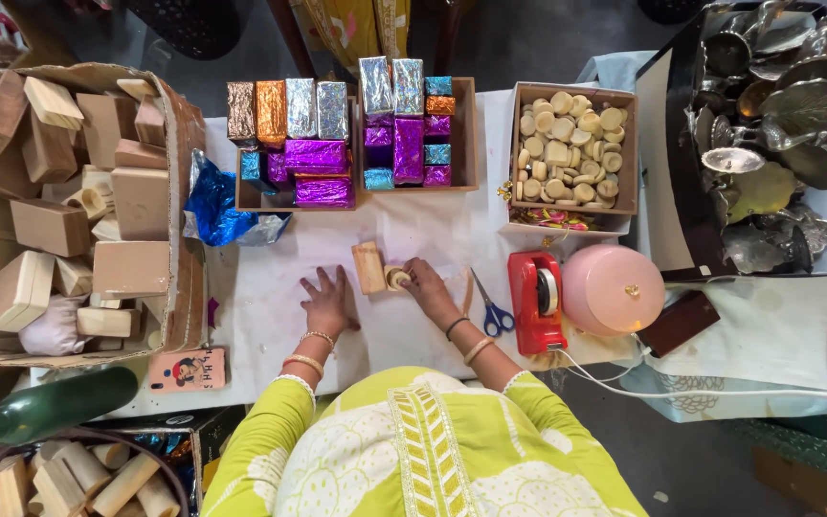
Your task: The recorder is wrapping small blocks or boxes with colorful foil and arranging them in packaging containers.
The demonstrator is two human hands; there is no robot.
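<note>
Right hand (425, 284): fingers curled on a small round wooden piece (397, 277), touching a wooden block (368, 267) at its 9 o'clock; block's long axis runs 12 to 6. Left hand (325, 302): fingers spread flat on the white table cover (260, 316), block at its 1 o'clock. Scissors (492, 308) and red tape dispenser (536, 301) lie at 3 o'clock.

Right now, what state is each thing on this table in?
left hand: flat on the table, empty
right hand: fingers on the small wooden piece
wooden block: lying bare, unwrapped
scissors: closed, lying flat
tape dispenser: loaded with a roll
cardboard box: open, full of wooden blocks
</note>
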